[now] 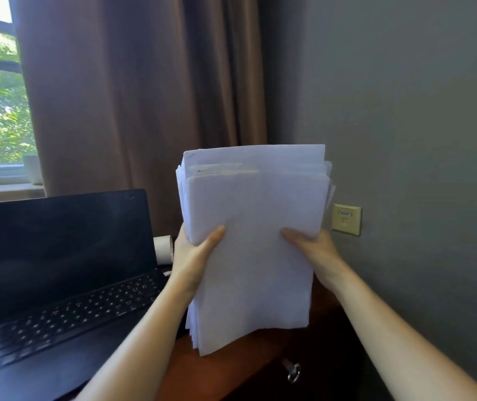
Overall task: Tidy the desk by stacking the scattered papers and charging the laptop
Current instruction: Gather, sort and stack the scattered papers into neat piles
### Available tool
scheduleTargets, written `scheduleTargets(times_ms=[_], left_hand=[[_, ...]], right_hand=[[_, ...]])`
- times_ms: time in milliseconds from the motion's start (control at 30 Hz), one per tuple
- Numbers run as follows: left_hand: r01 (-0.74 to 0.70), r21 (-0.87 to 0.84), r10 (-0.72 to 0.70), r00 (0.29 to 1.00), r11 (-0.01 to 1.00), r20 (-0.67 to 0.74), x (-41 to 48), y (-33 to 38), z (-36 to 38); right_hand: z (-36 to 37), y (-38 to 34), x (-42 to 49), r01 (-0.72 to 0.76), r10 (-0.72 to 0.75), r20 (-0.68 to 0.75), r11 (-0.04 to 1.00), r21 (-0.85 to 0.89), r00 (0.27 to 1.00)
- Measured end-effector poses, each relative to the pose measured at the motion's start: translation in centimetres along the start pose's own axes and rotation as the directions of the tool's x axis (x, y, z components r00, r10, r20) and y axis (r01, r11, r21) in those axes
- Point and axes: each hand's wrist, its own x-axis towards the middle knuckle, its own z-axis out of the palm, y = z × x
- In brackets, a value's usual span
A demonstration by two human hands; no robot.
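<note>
A thick stack of white papers [254,235] stands upright on its lower edge above the right end of the wooden desk [231,369]. My left hand [193,253] grips its left edge and my right hand [315,250] grips its right edge, thumbs on the front sheet. The sheets' top edges are uneven. A black laptop [57,279] sits open at the left, its screen dark. No charger or cable shows.
A roll of white paper [164,249] lies behind the laptop by the brown curtain [133,91]. A beige wall socket plate [346,219] is on the grey wall to the right. A key [292,371] hangs in the desk's drawer. A window is at far left.
</note>
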Motion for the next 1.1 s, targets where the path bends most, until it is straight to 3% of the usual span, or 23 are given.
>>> scheduleTargets(times_ms=[167,333,400,633,767,933,1100], left_hand=[[-0.035,0.042,0.037,0.998,0.999,-0.054,0.1,0.2,1.9],[-0.145,0.006,0.145,0.987,0.989,-0.068,1.1,2.6,3.7],[-0.129,-0.014,0.128,0.988,0.991,-0.089,1.6,2.6,3.5],[0.221,0.019,-0.219,0.974,0.975,-0.062,0.6,-4.4,-0.4],[0.223,-0.045,-0.225,0.974,0.974,-0.027,-0.1,-5.8,0.2],[0.190,-0.075,-0.192,0.981,0.979,-0.024,-0.5,-7.1,0.5],[0.205,-0.120,-0.219,0.969,0.971,-0.117,-2.4,-9.8,0.9]], right_hand=[[1.9,-0.2,-0.4,0.102,-0.104,-0.129,0.995,-0.024,0.986],[2.7,-2.1,0.5,0.192,-0.192,-0.095,0.981,-0.005,0.977],[2.9,-2.4,1.1,0.201,-0.203,-0.057,0.979,-0.039,0.977],[0.3,0.4,1.4,0.046,-0.043,-0.094,0.999,0.026,0.995],[0.2,2.4,0.8,-0.100,0.101,-0.047,0.995,0.021,0.994],[1.1,2.4,0.3,-0.108,0.108,0.027,0.994,-0.001,0.994],[1.2,3.9,-0.9,-0.107,0.104,-0.072,0.994,-0.032,0.992]])
